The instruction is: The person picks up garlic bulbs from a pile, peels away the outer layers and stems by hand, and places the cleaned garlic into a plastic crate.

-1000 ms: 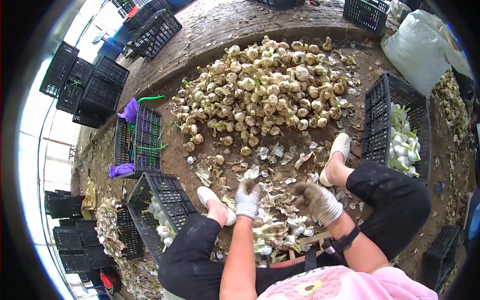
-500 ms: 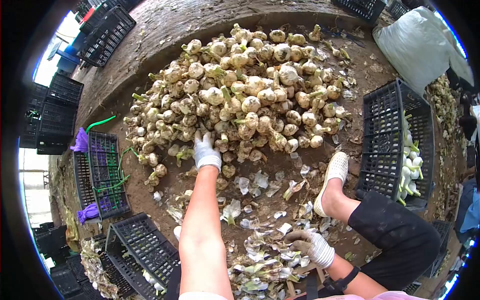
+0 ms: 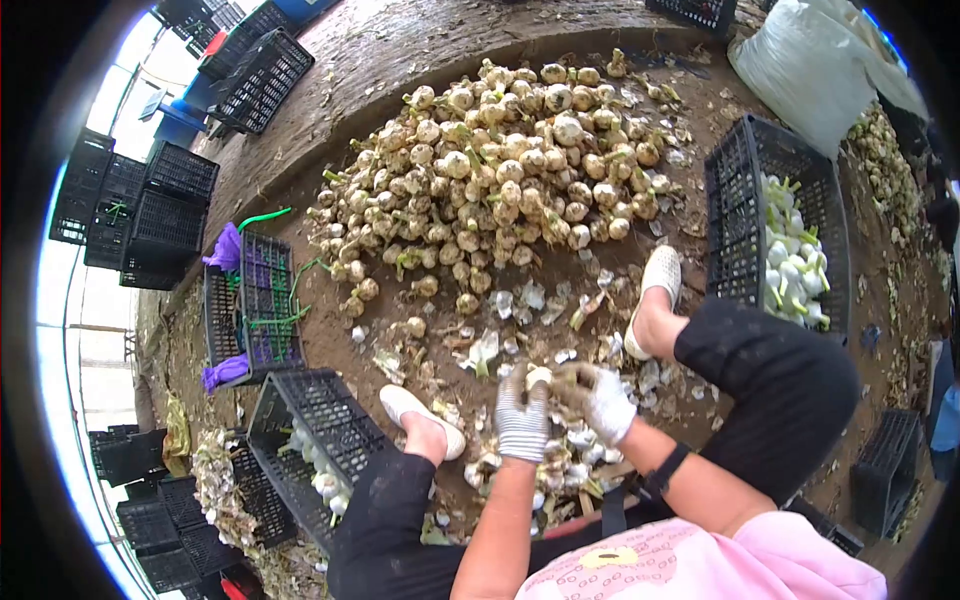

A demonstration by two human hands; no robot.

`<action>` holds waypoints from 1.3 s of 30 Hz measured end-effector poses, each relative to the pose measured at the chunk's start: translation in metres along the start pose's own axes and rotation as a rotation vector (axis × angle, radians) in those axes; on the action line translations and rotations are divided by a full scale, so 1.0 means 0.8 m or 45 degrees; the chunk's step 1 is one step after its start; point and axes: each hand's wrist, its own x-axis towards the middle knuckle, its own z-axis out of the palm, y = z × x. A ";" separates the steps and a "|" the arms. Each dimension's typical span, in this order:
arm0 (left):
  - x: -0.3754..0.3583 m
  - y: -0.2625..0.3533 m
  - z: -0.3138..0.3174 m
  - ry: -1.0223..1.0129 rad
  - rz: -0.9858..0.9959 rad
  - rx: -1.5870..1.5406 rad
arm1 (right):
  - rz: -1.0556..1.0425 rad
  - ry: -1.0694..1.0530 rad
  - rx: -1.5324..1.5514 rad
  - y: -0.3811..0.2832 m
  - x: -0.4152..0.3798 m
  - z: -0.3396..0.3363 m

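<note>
In the head view my left hand, in a striped, soiled glove, is closed around a pale garlic bulb low in front of me. My right hand, gloved too, is close beside it on the right with its fingers curled toward the bulb. What those fingers pinch is too small to make out. Under and around both hands lie loose garlic skins. Beyond them a large heap of soil-stained garlic bulbs covers the ground.
A black crate of cleaned white garlic stands on the right, another black crate with garlic by my left leg. Farther left is a crate with purple netting and green cord. A white sack leans at upper right.
My left hand has come back from the heap toward my body and now holds a garlic bulb beside my right hand. The whole view has shifted, showing more of my legs.
</note>
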 end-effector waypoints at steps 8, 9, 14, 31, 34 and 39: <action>-0.074 0.106 -0.065 -0.080 0.449 0.345 | -0.080 -0.448 0.096 -0.017 -0.043 0.000; -0.082 0.118 -0.064 -0.027 0.503 0.401 | -0.120 -0.431 0.166 -0.010 -0.043 0.004; -0.098 0.139 -0.051 0.090 0.661 0.568 | -0.017 -0.365 0.157 -0.014 -0.053 0.000; -0.090 0.092 -0.081 -0.278 -0.450 -1.178 | -0.214 -0.477 -0.318 -0.010 -0.081 0.022; -0.084 0.099 -0.075 -0.376 -0.395 -1.213 | -0.140 -0.372 -0.097 -0.013 -0.073 0.014; -0.097 0.077 -0.040 -0.192 0.031 -0.605 | -0.505 -0.364 -0.291 -0.002 -0.063 0.003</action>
